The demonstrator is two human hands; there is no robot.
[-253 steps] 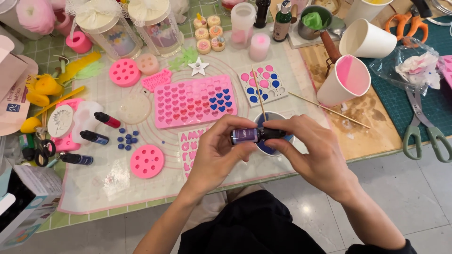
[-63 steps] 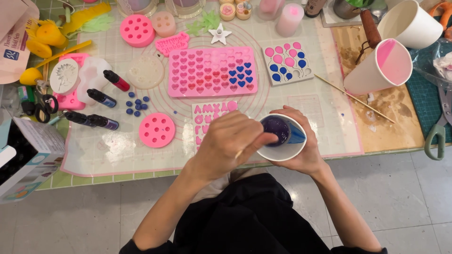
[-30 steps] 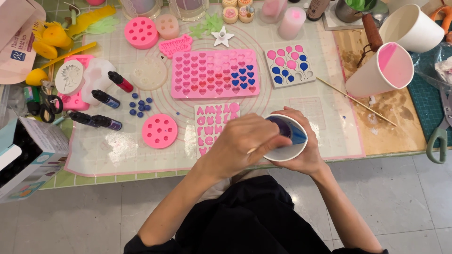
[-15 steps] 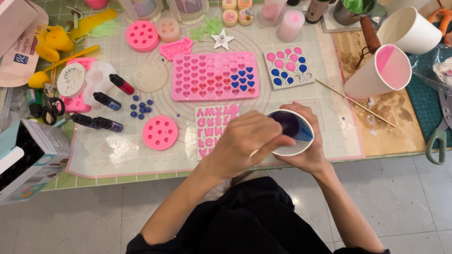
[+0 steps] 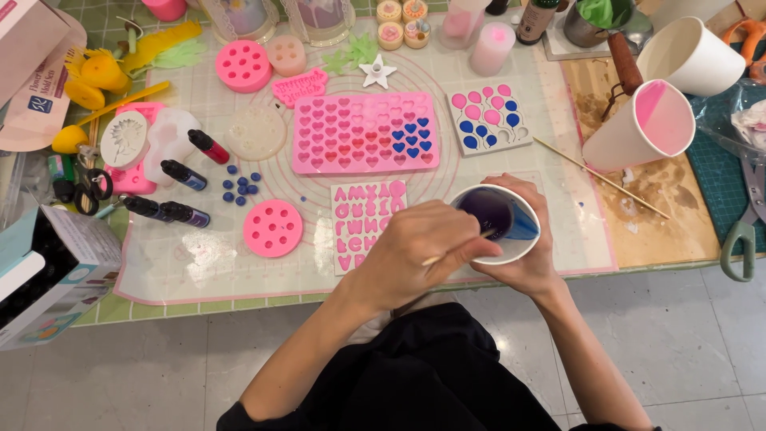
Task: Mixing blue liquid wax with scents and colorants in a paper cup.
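Observation:
My right hand cups a white paper cup that holds dark blue-purple liquid, tilted toward me at the table's near edge. My left hand pinches a thin wooden stick whose tip dips into the liquid. Just beyond my left hand lies a pink letter-shaped mould. Behind it sits a pink heart mould with some cells filled blue, and a balloon mould to its right.
Two more white cups lie tilted at the right, one pink inside, beside a wooden skewer. Small dye bottles, blue beads, round pink moulds, scissors and a box crowd the mat.
The cup has tipped a little and my left hand has shifted around its rim with the stick in the liquid. Earlier both hands held a small bottle over the cup.

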